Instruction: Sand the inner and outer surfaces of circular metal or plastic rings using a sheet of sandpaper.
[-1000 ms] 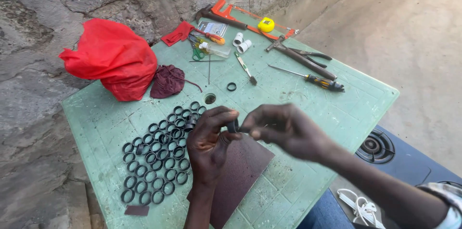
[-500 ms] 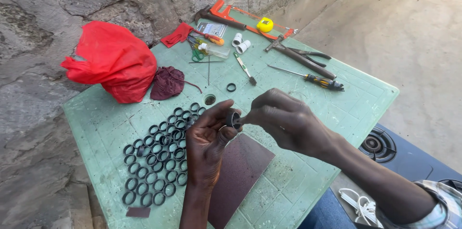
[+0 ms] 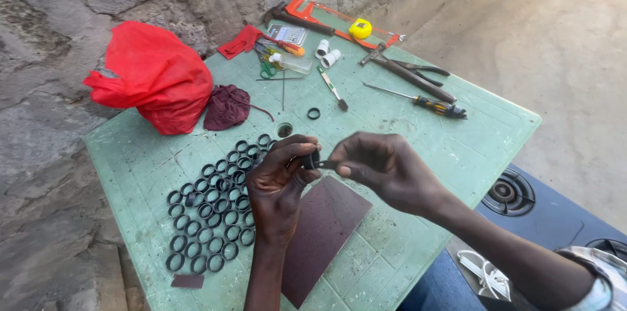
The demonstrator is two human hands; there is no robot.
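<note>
Above the brown sheet [image 3: 323, 229] on the green desk [image 3: 457, 147], the left hand [image 3: 277, 183] and right hand [image 3: 385, 167] both pinch one black ring [image 3: 313, 159] in their fingers. Beside them about forty rings [image 3: 215, 210] lie grouped, seemingly done. One ring [image 3: 314, 114] lies apart. Farther: one red bag [image 3: 153, 76], one screwdriver [image 3: 424, 102].

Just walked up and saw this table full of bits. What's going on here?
A person at a green table holds one small black ring between the left hand and right hand, above a dark brown sheet. Many more black rings lie in rows to the left. A red bag and hand tools sit further back.
</note>
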